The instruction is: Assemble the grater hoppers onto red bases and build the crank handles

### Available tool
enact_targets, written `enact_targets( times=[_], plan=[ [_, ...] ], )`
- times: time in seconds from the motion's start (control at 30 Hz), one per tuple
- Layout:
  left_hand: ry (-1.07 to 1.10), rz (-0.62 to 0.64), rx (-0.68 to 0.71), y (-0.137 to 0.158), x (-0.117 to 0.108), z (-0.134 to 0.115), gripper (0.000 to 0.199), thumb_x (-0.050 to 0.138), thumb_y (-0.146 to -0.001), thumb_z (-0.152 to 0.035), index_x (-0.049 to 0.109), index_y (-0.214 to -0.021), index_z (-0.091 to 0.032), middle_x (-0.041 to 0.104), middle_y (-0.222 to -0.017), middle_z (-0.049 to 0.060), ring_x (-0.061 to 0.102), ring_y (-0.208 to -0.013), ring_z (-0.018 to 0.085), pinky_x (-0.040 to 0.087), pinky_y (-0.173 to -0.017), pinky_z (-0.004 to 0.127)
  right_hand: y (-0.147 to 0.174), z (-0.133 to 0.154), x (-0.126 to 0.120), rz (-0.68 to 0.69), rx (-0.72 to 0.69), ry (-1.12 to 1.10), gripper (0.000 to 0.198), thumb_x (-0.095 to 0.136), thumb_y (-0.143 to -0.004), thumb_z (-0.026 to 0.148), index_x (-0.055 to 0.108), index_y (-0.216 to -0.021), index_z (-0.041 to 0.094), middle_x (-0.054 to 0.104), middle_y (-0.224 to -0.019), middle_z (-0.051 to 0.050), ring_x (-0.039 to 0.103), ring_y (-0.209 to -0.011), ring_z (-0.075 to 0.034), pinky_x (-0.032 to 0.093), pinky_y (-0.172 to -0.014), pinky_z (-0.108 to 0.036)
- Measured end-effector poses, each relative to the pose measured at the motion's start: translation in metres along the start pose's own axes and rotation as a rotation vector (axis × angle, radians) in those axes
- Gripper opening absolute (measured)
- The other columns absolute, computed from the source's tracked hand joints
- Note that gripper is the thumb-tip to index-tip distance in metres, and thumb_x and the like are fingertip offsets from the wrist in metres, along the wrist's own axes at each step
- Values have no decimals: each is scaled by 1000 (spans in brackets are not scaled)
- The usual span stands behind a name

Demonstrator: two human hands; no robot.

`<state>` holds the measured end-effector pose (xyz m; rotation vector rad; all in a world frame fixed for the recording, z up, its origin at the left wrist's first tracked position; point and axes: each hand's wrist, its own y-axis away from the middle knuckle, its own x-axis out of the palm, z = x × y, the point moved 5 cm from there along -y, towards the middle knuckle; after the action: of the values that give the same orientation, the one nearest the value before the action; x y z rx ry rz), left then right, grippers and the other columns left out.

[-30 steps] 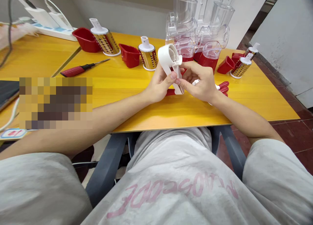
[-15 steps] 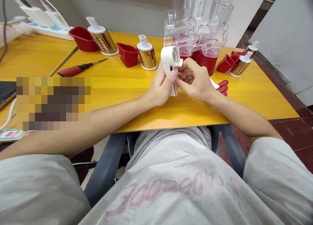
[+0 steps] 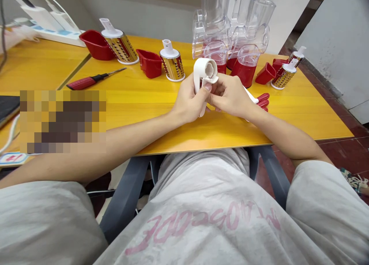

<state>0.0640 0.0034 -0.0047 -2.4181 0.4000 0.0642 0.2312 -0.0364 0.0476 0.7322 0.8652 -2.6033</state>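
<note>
A white plastic part [image 3: 201, 70] with a round ring at its top is held upright above the table's front half. My left hand [image 3: 188, 101] is closed around its stem, thumb across the front. Against the right side of the part, my right hand [image 3: 229, 95] has its fingers curled and pinched at a small white tab below the ring. The fingers hide the middle of the stem. Just beyond my right hand lie white cranks with red handles [image 3: 263, 101], partly covered by my wrist.
Clear grater housings with red bases [image 3: 243, 70] stand at the back. Gold grater drums [image 3: 172, 65] and red pushers [image 3: 149, 63] sit on both sides of them. A red-handled screwdriver [image 3: 86, 81] lies at left, near a power strip [image 3: 57, 37]. A shoe [image 3: 356, 180] shows at far right.
The white part has turned so its ring opening faces me more, and it sits slightly lower and to the right. My right fingers have moved in closer. A shoe has appeared at right.
</note>
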Motion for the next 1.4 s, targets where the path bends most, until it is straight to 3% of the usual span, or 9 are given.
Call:
enact_targets(
  times=[0.1,0.2,0.33,0.47,0.57,0.73,1.13,1.27,1.4],
  plan=[
    [112,67,-150,-3,0,-4,87,84,-106,-110,69,-129,-27,83,-100,6,84,-72,27,66,-60,40,-3,-3,-12,41,-27,30,71,90,-110,89,71,-106,21,76,-87,0,71,-76,-14,64,-74,-30],
    [160,126,-241,-5,0,-15,90,85,-100,-114,65,-119,-29,81,-84,3,73,-48,25,54,-43,38,-6,-11,-28,-52,-57,75,70,95,-108,87,71,-109,22,74,-90,1,68,-77,-13,65,-76,-30],
    [145,199,-278,-4,2,-38,87,87,-100,-111,68,-117,-28,90,-94,9,73,-46,28,52,-34,40,-9,-20,-37,-174,-106,82,87,97,-103,92,73,-150,24,83,-127,-8,81,-104,-19,74,-85,-31],
    [145,232,-279,-3,1,-37,83,89,-105,-106,67,-123,-28,89,-94,7,79,-52,29,61,-40,40,-9,-25,-30,-151,-157,143,104,89,-105,98,67,-178,27,78,-165,-17,85,-135,-28,82,-104,-37],
    [175,283,-231,-5,1,-20,87,87,-105,-109,68,-132,-28,91,-98,9,78,-50,29,60,-38,40,-10,-31,-27,-131,-192,125,105,79,-108,104,70,-180,28,76,-172,-19,84,-141,-30,83,-112,-41],
    [207,308,-203,-6,-3,2,75,89,-113,-99,77,-135,-27,95,-103,11,83,-54,31,62,-45,40,-12,-45,-23,-76,-149,-12,115,82,-102,110,72,-179,25,83,-160,-13,85,-122,-22,83,-102,-37],
    [106,331,-139,-4,0,-5,85,81,-110,-110,66,-132,-28,93,-99,10,80,-49,27,59,-34,36,-15,-48,-22,-41,-200,-38,110,80,-103,110,71,-172,24,81,-160,-14,87,-121,-21,83,-99,-34],
    [115,255,-137,-8,-1,-2,83,79,-112,-108,63,-142,-32,85,-90,3,75,-47,25,55,-36,35,-7,-38,-20,-164,-176,71,98,72,-114,102,63,-179,29,72,-178,-16,87,-135,-24,83,-102,-33],
    [143,170,-136,-8,-2,2,78,84,-114,-102,64,-143,-33,81,-91,0,76,-49,23,60,-42,34,1,-24,-19,-299,-149,133,75,69,-121,93,76,-155,25,70,-173,-16,87,-126,-24,85,-99,-40]
  ],
)
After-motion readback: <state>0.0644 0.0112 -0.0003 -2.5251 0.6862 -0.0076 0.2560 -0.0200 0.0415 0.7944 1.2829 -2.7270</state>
